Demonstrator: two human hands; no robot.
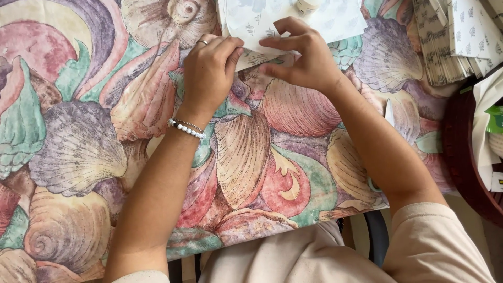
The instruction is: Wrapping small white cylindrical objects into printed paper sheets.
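A tablecloth (78, 147) printed with large seashells in pink, mauve, tan and green covers the whole table, its weave soft and matte, its near edge hanging over the person's lap. At the right edge sits a round, dark red basket (463, 162) with a smooth rim, holding white and green items too cropped to identify. Above it lies a fanned stack of folded paper pieces (445, 42), some printed in fine dark lines, some white with small leaf marks. At the top centre, flat sheets of white patterned paper (340, 18) overlap one another.

The left hand (209, 73), with a ring on one finger and a white bead bracelet (186, 129) at the wrist, presses thumb and fingertips together on the edge of a small folded paper (251, 55), a crisp triangular piece lying on the cloth just below the sheets. The right hand (306, 55) pinches the same folded paper from the other side, index finger laid along its upper edge, thumb beneath.
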